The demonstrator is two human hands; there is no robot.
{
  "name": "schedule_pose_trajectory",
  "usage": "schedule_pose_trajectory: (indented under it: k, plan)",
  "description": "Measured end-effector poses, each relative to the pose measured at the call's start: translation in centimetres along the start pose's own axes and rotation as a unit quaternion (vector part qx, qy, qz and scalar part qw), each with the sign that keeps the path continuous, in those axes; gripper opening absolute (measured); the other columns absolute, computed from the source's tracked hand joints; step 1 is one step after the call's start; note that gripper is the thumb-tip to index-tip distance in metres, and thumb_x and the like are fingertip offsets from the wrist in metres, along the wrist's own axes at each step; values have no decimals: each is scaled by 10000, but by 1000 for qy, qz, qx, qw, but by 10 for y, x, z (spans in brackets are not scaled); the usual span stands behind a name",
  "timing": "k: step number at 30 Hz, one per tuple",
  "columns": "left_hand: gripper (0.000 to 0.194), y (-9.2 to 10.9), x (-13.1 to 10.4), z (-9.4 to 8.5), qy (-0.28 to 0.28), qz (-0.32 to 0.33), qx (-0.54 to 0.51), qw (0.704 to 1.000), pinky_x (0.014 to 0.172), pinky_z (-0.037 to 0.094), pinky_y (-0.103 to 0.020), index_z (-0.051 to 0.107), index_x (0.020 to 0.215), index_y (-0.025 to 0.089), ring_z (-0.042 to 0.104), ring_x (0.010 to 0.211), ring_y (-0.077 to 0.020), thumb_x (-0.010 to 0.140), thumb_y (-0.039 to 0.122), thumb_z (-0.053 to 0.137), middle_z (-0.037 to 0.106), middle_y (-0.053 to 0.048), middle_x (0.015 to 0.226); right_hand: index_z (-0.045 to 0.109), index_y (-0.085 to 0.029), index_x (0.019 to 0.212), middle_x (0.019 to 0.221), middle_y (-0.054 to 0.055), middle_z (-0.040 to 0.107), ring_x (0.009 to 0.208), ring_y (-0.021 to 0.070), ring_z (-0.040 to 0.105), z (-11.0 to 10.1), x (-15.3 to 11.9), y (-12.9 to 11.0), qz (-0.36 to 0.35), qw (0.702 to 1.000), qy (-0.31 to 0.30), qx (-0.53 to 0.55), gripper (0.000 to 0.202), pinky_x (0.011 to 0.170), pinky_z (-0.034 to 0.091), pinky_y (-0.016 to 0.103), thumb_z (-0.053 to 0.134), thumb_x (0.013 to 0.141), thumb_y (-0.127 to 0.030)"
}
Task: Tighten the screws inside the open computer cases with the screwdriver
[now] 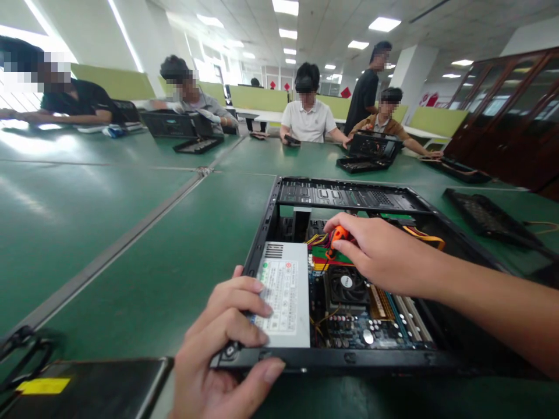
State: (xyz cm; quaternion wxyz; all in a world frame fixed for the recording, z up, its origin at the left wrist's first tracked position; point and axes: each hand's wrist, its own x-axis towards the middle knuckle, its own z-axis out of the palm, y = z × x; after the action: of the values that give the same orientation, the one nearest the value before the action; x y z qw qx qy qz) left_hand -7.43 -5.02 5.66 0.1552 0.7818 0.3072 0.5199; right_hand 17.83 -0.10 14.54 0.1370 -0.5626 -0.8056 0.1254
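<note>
One screwdriver point(339, 237), frame centre, clamped in fingers of right hand point(378, 250); left hand point(217, 326) clamps case point(323, 357) corner, lower centre; tilted shaft could slip, gouging board point(384, 334).

So the PC case point(349, 356) sits on the counter point(131, 262), lower middle of frame, power supply point(292, 294) inside at left, fan point(347, 283) just right of it, people point(310, 119) behind up top.
</note>
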Motion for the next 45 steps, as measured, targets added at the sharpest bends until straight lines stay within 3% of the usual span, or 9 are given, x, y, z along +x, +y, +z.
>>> schedule_pose_trajectory:
  k: [17, 23, 26, 29, 32, 36, 39, 42, 45]
  plan:
    - [185, 0, -1, 1, -2, -12, 0, 1000, 1081, 372, -551, 543, 768, 243, 582, 1002, -267, 677, 151, 674, 624, -31, 859, 582, -175, 1154, 1045, 96, 705, 954, 232, 644, 24, 7, 8, -28, 1000, -13, 2, 239, 827, 438, 349, 457, 959, -234]
    - [174, 0, -2, 2, 5, -10, -8, 1000, 1086, 368, -542, 543, 758, 239, 582, 998, -257, 684, 142, 667, 621, -27, 857, 659, -202, 814, 734, 69, 693, 700, 255, 645, 28, 15, 7, -33, 985, 28, -169, 430, 613, 393, 334, 500, 910, -591]
    - [171, -2, 0, 2, 9, 14, -10, 1000, 1085, 373, -542, 554, 759, 232, 584, 984, -252, 680, 127, 663, 624, -28, 852, 673, -182, 879, 773, 93, 707, 722, 260, 658, 30, 18, 7, -37, 984, 12, -173, 415, 626, 415, 337, 470, 941, -538]
    - [160, -5, 2, 3, 15, 32, -6, 999, 1076, 381, -551, 564, 759, 227, 591, 975, -251, 686, 121, 658, 630, -31, 852, 620, -164, 1164, 984, 103, 718, 871, 238, 660, 11, 8, 3, -50, 997, 16, -53, 318, 739, 457, 338, 470, 965, -362]
    - [107, -7, 3, 2, 20, 38, -2, 999, 1059, 397, -561, 576, 741, 222, 602, 973, -262, 719, 152, 654, 648, -43, 845, 546, -194, 1259, 985, 64, 687, 873, 199, 635, -35, -30, 3, -25, 986, 151, 70, 343, 790, 470, 336, 457, 953, -321]
    - [91, -7, 6, 1, 37, 32, 7, 999, 1043, 414, -563, 614, 717, 218, 612, 954, -270, 805, 231, 591, 665, -64, 822, 602, -245, 1200, 712, 12, 593, 542, 110, 549, -87, -113, 45, 84, 932, 281, 212, 346, 531, 423, 299, 482, 881, -305]
    - [162, -3, 8, 3, 31, 15, 23, 999, 1043, 421, -553, 616, 695, 213, 616, 943, -270, 836, 277, 567, 664, -71, 808, 665, -208, 1207, 806, 129, 679, 525, 136, 574, -79, -163, 106, 246, 906, 303, 163, 443, 481, 436, 319, 608, 844, -454]
    - [187, 0, 11, 2, 14, 4, 45, 999, 1068, 408, -540, 613, 695, 211, 626, 943, -263, 852, 302, 568, 669, -69, 824, 592, -174, 1333, 1162, 173, 688, 953, 294, 683, -44, -183, 157, 302, 882, 212, 293, 664, 735, 570, 385, 701, 770, -509]
    - [159, -4, 19, -12, -19, 11, 68, 997, 1108, 375, -521, 625, 706, 211, 646, 928, -253, 838, 295, 600, 684, -47, 824, 589, -194, 1333, 1153, 98, 714, 996, 282, 689, -17, -182, 173, 200, 856, 87, 468, 595, 853, 558, 389, 702, 789, -407]
